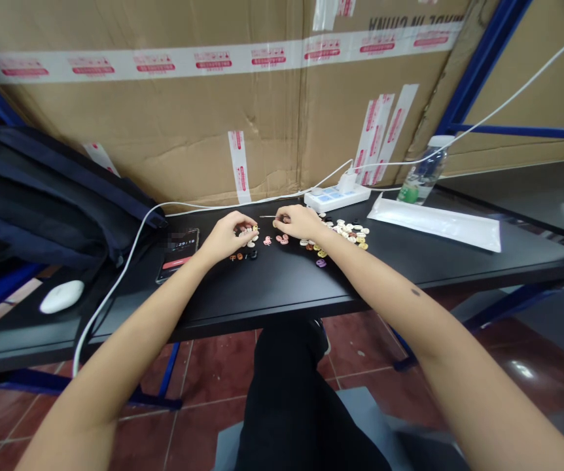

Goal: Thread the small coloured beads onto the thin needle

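Note:
My left hand (229, 237) is closed in a pinch above the table, its fingertips around a small yellow button-like piece (255, 228). Between the fingers of my right hand (299, 222) is a thin metal needle-like tool (267, 216), pointing left; a bit of yellow also shows at those fingertips. White pieces (250, 243) lie under the left fingers, with orange ones (239, 257) and a black one (253, 254) just nearer. Pink pieces (267, 241) rest between the hands. Right of my right wrist spreads a loose pile of white and yellow pieces (351, 230), with a purple one (320, 263) at its near edge.
A phone (180, 254), white mouse (61, 297) and dark backpack (56, 190) are on the left. Behind stand a power strip (335, 197) with a white cable and a large cardboard box (174, 124). To the right are a white tray (434, 222) and a bottle (424, 171).

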A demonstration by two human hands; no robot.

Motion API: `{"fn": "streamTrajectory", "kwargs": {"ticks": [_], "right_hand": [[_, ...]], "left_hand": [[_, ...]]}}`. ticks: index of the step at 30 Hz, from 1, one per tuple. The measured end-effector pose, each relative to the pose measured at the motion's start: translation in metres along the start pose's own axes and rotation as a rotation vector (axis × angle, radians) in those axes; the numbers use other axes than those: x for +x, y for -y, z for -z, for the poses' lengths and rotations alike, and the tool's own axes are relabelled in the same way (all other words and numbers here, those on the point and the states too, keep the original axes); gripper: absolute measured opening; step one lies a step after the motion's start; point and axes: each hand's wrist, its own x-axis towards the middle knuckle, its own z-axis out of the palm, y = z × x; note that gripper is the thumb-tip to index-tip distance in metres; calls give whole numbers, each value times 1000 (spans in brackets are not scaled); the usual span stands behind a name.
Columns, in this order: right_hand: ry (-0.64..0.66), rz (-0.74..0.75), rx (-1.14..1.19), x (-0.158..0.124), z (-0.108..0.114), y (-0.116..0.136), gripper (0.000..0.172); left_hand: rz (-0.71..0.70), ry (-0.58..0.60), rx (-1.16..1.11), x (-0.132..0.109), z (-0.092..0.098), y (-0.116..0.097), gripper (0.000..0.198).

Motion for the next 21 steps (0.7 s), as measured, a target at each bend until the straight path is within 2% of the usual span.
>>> {"fn": "streamTrajectory", "kwargs": {"ticks": [9,14,21], "right_hand": [[60,2,-75,4,1,-2,28],[62,-8,-125,3,0,-3,30],[30,-41,-138,5,1,-6,34]], "left_hand": [[111,-14,121,27,-12,4,17],[215,65,215,43,-24,2,11],[174,34,195,52,-31,16,9]]}}
